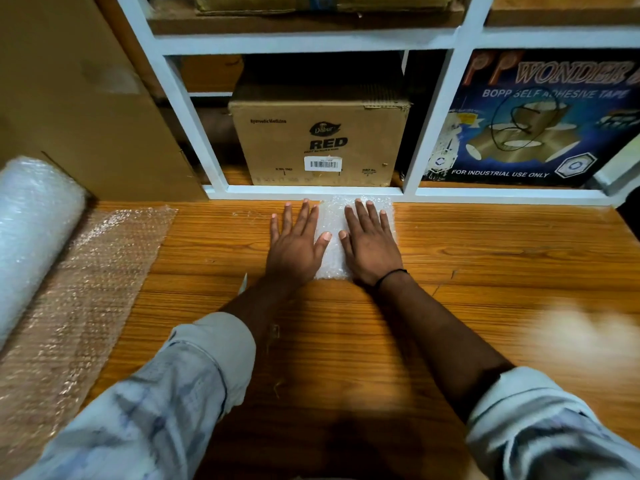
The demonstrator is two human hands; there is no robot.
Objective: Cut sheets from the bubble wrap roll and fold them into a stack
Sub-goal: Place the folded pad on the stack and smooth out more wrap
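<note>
Folded sheet: a small white pad of bubble wrap [331, 216] lies at the far edge of the bench [502, 254], centre of the frame, against the shelf frame [433, 116].
Right grip [372, 244]: fingers straight and spread, pressed flat on the pad, grasping nothing.
Left grip [294, 244]: also flat and spread; its thumb rests on the pad's left edge, and the rest seems to lie on the bench beside it.
Step in hand: I read this as flattening a fold, so the sheet is cut and near done.
Next move: I would lift both palms, check that the fold holds, then turn to the roll [31, 230] at the left of the frame, whose loose length [86, 289] lies spread on the bench. I see no cutter plainly.
Containers: a brown carton [318, 140] stands in the middle shelf compartment and a printed tape carton [536, 126] in the right one. Both are closed, so their contents are hidden.
</note>
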